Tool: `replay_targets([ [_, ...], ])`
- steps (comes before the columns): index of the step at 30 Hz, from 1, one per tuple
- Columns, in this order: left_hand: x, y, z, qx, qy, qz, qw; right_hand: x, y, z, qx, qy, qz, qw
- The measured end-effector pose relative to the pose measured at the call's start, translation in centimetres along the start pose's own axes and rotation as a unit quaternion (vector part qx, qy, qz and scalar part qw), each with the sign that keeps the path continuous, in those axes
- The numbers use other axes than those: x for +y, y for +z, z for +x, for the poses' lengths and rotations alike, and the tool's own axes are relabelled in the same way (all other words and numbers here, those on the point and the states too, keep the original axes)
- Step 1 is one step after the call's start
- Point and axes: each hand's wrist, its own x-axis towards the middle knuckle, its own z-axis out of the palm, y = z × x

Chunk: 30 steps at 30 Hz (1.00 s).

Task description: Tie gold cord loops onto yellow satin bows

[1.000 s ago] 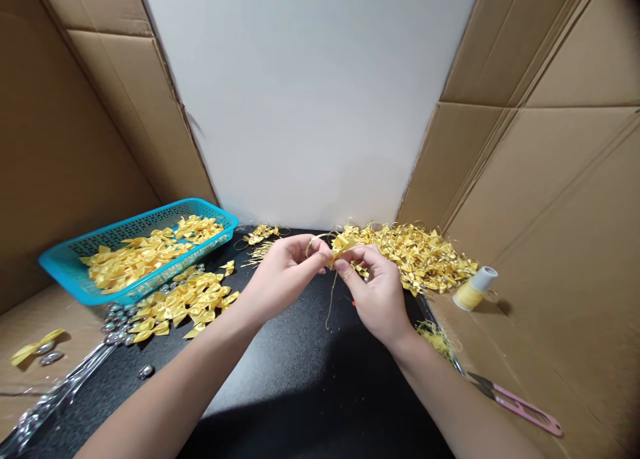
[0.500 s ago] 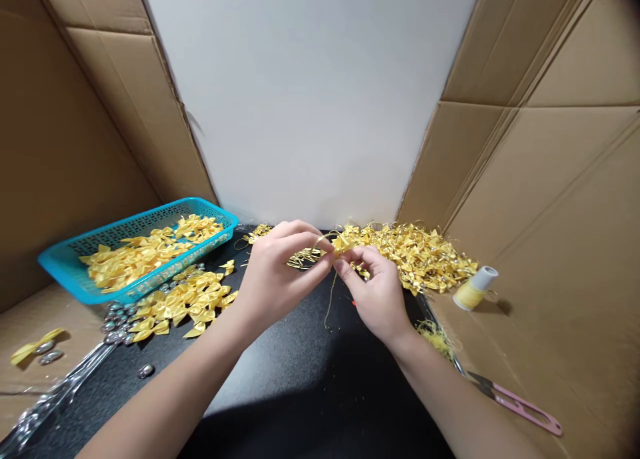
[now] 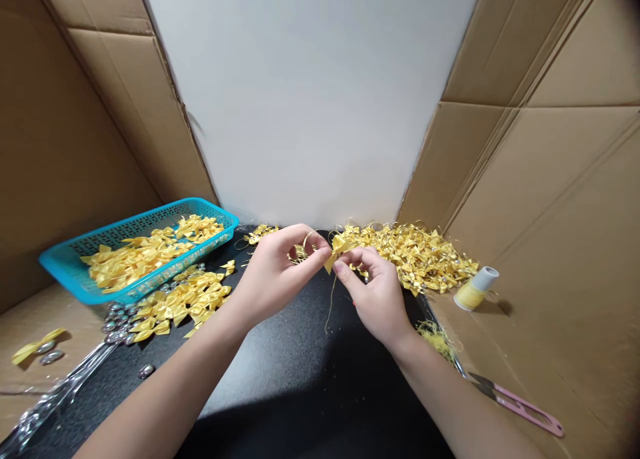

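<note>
My left hand (image 3: 273, 275) and my right hand (image 3: 377, 292) meet above the black mat (image 3: 280, 372), both pinched on a small yellow ribbon bow (image 3: 336, 251). A thin gold cord (image 3: 330, 305) loops over my left fingertips and hangs down from the bow towards the mat. Behind my right hand lies a heap of finished gold-and-yellow bows (image 3: 420, 252). To the left, loose yellow bows (image 3: 185, 299) lie on the mat beside a teal basket (image 3: 65, 269) filled with more of them.
A spool of yellow thread (image 3: 475, 289) stands on the cardboard at the right, with pink thread snips (image 3: 520, 405) nearer me. Silver beads and a clear bag (image 3: 75, 372) lie at the lower left. Cardboard walls close in both sides; a white wall is behind.
My left hand rose and drew back slightly, then settled again at the bow; the gold cord loop shifted over its fingertips. My right hand stayed almost in place, still pinching the bow.
</note>
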Motion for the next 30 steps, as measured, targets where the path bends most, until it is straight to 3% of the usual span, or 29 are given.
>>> replay_targets([
  [10,0.2,0.3,-0.3,0.047,0.068,0.082,0.993,0.2,0.3,-0.2,-0.001,0.032,0.04,0.999],
  [18,-0.1,0.5,-0.1,0.065,0.078,0.117,0.988,0.2,0.9,-0.4,-0.004,0.084,0.094,0.992],
  [24,-0.3,0.7,0.0,0.068,0.077,0.12,0.987,0.2,1.5,-0.3,-0.028,0.171,0.251,0.952],
  [30,-0.4,0.7,0.0,0.066,0.091,0.112,0.987,-0.3,1.7,-0.4,-0.048,0.252,0.336,0.906],
])
